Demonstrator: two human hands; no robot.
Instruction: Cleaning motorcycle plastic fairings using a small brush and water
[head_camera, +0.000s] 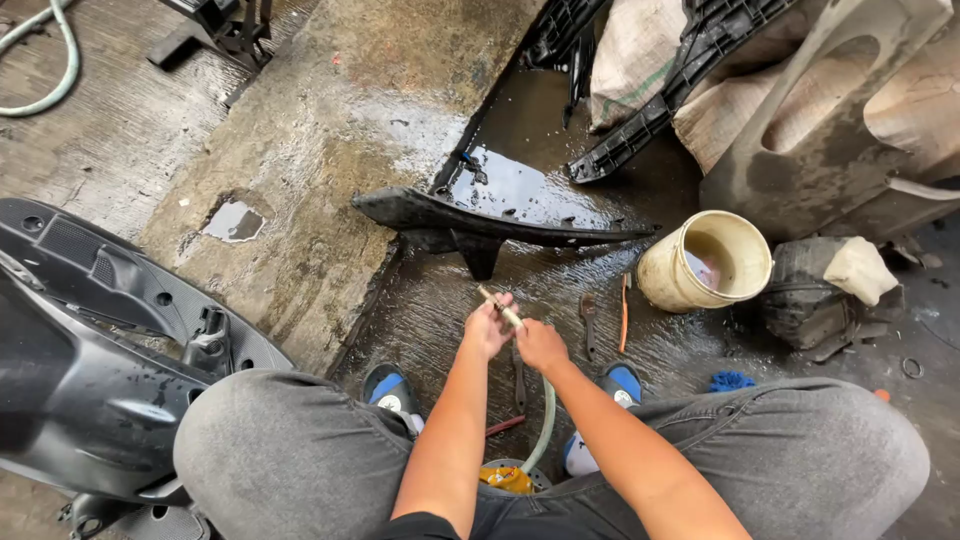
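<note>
Two forearms reaching down between bent knees, left hand (487, 328) grip closed on thin rod (499, 306), right hand (541, 345) clutching hose (543, 425).

Wet rough concrete floor (330, 130), glossy plastic bucket (662, 283)

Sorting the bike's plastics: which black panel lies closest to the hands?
The long, pointed black panel lying wet straight ahead of the hands; the ribbed ones lean against sacks farther back.

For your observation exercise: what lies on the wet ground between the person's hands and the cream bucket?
In the head view, a dark wrench and an orange-handled tool lie between the right hand and the cream bucket.
</note>
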